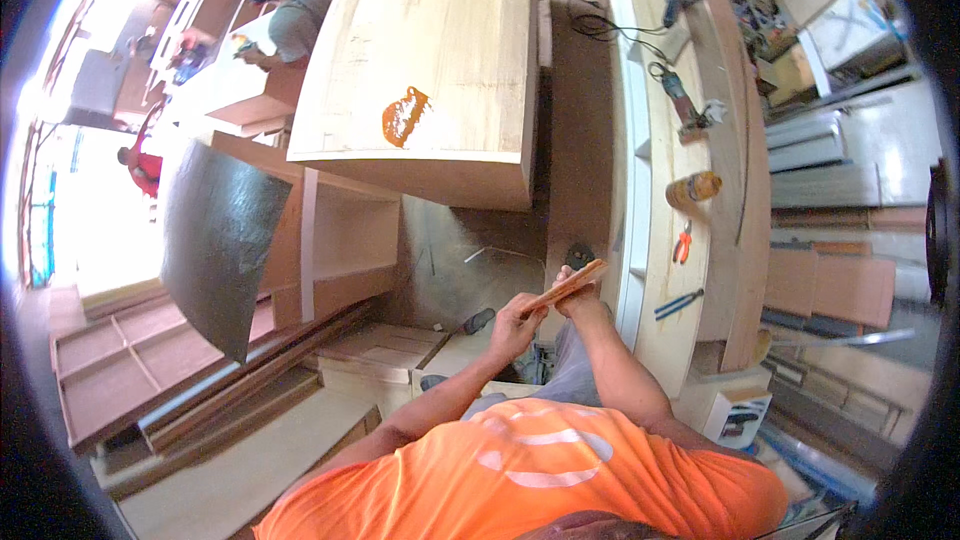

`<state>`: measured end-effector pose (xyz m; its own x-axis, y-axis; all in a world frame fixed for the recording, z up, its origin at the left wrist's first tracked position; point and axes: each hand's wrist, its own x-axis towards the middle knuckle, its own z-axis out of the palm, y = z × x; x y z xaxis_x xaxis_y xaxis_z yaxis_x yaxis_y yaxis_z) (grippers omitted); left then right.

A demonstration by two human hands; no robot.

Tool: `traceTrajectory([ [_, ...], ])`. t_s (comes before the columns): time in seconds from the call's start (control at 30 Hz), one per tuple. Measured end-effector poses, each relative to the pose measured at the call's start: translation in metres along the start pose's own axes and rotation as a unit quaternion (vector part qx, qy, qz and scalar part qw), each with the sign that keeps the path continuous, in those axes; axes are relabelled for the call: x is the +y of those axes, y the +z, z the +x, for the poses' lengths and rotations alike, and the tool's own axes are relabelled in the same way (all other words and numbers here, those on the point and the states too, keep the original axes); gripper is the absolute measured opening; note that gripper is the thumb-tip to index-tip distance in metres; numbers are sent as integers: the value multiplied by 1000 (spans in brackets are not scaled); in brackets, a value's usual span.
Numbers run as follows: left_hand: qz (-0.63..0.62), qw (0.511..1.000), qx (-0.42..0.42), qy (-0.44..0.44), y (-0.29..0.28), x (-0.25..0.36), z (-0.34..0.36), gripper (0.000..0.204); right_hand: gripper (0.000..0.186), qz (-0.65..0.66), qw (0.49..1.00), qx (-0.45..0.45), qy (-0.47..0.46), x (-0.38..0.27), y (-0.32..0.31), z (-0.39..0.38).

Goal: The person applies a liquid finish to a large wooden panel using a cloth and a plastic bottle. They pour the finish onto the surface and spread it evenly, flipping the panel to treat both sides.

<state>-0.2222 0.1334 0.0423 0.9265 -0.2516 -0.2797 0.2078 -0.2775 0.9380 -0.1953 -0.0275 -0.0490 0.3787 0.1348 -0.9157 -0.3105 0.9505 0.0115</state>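
Note:
My left hand (518, 318) and my right hand (584, 294) both grip a thin, flat orange-brown piece (565, 286), held at a slant in front of my body; whether anything lies on it is too small to tell. Above my hands is a pale wooden cabinet top (420, 0), with an irregular orange-brown paste smear (405, 117) near its front edge.
On the long white-edged bench (655, 270) at my right lie power tools (678, 100), a bottle (694, 188), orange pliers (683, 243) and a dark tool (679, 304). A dark sheet (225, 240) and open cabinets (350, 240) stand left. Co-workers (295, 20) (145, 165) work at the upper left.

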Motion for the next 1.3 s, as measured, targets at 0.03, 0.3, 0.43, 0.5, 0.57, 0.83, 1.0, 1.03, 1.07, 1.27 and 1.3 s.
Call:
traceTrajectory([
  [0.03,-2,1000,3,-21,4,9,8,18,57,12,1000,-14,-3,-9,17,-13],
  [0.3,-172,978,106,-57,51,112,109,22,79,-65,938,-325,-105,-115,137,-107],
  [0.43,-193,974,99,-65,42,165,149,22,50,-249,897,-338,-141,-156,192,-124],
  [0.5,-285,954,51,-77,31,159,172,22,47,-320,880,-307,-173,-173,222,-125],
  [0.57,-267,960,36,-79,14,158,184,28,37,-360,863,-283,-213,-196,247,-112],
  [0.83,-513,637,506,-272,-31,37,252,34,25,-666,616,-250,-339,-255,400,-88],
  [1.0,-488,614,547,-294,0,20,283,28,26,-853,276,-262,-358,-229,483,-30],
  [1.03,-525,603,528,-285,3,18,280,28,29,-871,187,-266,-368,-212,504,-20],
  [1.07,-561,592,509,-275,6,16,273,29,34,-875,158,-271,-368,-195,518,-2],
  [1.27,-576,547,566,-223,36,22,196,42,29,-862,-75,-275,-419,-49,570,81],
  [1.3,-579,512,596,-220,49,18,183,42,29,-862,-95,-302,-396,-18,562,75],
])
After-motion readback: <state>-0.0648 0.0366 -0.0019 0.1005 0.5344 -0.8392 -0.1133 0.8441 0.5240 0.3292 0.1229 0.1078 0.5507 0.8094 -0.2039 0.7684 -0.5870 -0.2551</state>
